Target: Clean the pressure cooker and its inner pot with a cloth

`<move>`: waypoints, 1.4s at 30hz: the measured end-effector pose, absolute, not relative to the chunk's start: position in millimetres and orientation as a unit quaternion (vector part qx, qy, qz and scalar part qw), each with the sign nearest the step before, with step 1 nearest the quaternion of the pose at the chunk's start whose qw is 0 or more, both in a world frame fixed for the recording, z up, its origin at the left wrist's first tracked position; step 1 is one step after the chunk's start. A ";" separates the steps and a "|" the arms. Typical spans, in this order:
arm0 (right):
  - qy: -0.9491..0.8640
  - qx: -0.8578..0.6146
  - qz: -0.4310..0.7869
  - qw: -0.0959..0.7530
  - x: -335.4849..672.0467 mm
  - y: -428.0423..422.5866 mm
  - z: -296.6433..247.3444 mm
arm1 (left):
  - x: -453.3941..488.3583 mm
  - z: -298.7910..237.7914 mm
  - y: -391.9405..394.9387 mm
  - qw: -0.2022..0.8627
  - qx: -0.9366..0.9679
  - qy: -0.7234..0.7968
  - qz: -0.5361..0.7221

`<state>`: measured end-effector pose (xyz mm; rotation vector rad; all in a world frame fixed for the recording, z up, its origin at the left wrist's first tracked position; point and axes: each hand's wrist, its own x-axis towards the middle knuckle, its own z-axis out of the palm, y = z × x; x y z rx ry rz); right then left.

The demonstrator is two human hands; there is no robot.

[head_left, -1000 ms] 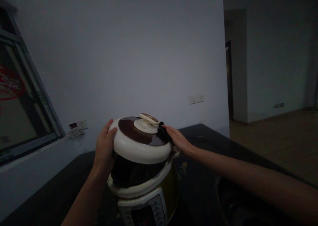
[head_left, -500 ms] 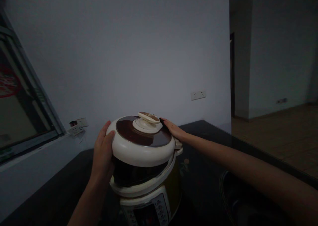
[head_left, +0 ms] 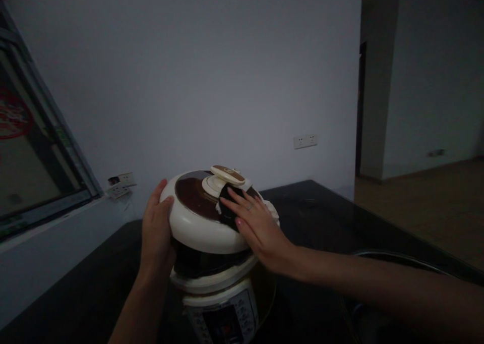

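Observation:
A cream and brown electric pressure cooker (head_left: pixel 223 308) stands on a dark counter (head_left: pixel 313 218), with its lid (head_left: pixel 196 223) lifted at the front. My left hand (head_left: pixel 157 233) grips the lid's left rim, thumb on top. On the right side of the lid lies my right hand (head_left: pixel 257 225), fingers flat and together. It presses a small dark cloth (head_left: pixel 226 210) against the brown top beside the knob (head_left: pixel 225 176).
A white wall with sockets (head_left: pixel 305 141) rises behind the counter. A dark window (head_left: pixel 34 162) is at the left, with more sockets (head_left: pixel 120 185) below it. A round rim (head_left: pixel 397 255) shows at the lower right. A doorway and a wooden floor lie to the right.
My right hand has come from the lid's far right edge round onto the front right of the top, bringing the dark cloth with it. The left hand keeps its grip.

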<state>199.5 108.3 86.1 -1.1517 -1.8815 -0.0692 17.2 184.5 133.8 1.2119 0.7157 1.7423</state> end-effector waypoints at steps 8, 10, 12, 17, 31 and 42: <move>-0.814 -0.444 -0.139 0.347 143.6 117.9 135.7 | 18.3 131.9 184.5 0.409 0.495 0.277 0.715; -0.811 -0.453 -0.149 0.339 134.7 123.1 142.1 | 17.8 130.6 183.7 0.398 0.495 0.273 0.723; -0.806 -0.455 -0.162 0.342 131.6 122.8 139.5 | 16.8 129.1 183.0 0.395 0.497 0.276 0.722; -0.800 -0.403 -0.266 0.356 146.4 109.0 105.2 | 13.8 126.6 184.6 0.406 0.510 0.285 0.703; -0.792 -0.288 -0.402 0.358 229.7 122.7 40.4 | 18.1 129.4 182.3 0.426 0.492 0.265 0.712; -0.787 -0.367 -0.294 0.398 216.5 112.0 38.5 | 20.8 127.3 180.1 0.404 0.488 0.268 0.726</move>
